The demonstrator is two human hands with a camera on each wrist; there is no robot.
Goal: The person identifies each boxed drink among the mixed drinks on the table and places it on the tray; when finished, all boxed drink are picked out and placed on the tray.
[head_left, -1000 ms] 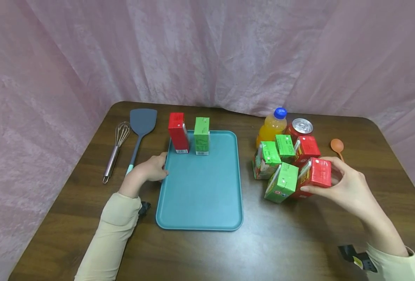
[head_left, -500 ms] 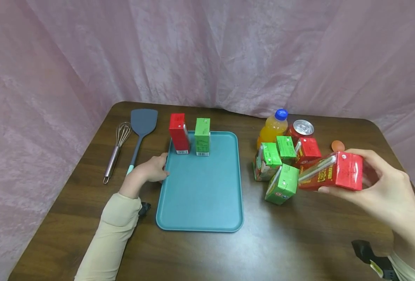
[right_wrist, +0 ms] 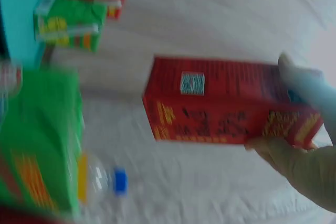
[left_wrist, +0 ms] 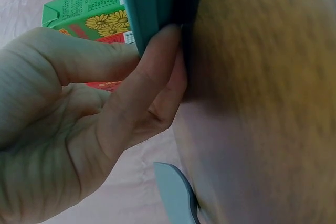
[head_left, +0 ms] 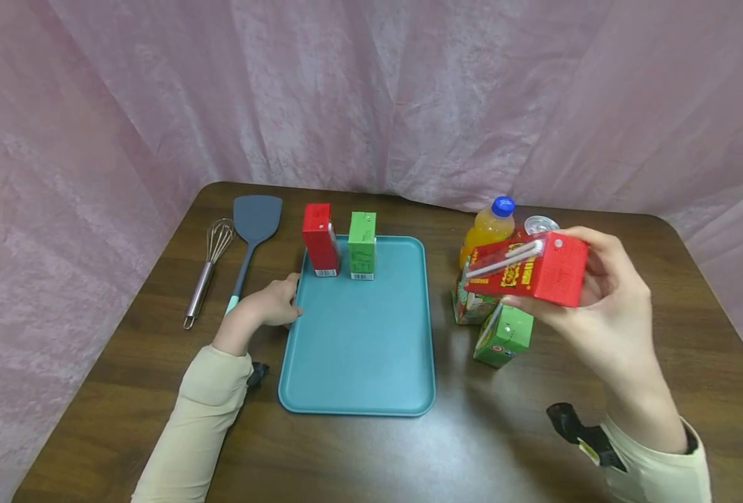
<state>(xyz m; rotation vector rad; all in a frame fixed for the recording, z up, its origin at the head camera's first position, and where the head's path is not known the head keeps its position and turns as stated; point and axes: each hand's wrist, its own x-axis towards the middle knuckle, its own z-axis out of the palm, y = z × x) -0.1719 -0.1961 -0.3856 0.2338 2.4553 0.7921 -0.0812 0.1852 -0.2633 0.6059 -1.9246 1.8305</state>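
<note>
My right hand [head_left: 607,307] grips a red drink carton [head_left: 528,269] near its top end. The carton is tilted, its straw side facing up, and it overlaps the group of drinks in the head view; the right wrist view shows it off the table. At the tray's left edge, my left hand [head_left: 269,302] pinches the rim of the blue-green tray [head_left: 359,402], thumb on the upper side and fingers beneath, as the left wrist view shows. On the tray's far end stand another red carton [head_left: 321,241] and a green carton [head_left: 362,246], both upright.
Right of the tray stand green cartons [head_left: 503,335], an orange juice bottle [head_left: 488,227] and a soda can [head_left: 541,224], partly hidden by the held carton. A whisk [head_left: 209,272] and a grey spatula [head_left: 256,218] lie to the left. A pink curtain [head_left: 371,105] hangs behind the table.
My right hand has lifted the red carton from the group, tilted it, swung it right, then brought it back left above the other drinks. My left hand stays on the tray rim.
</note>
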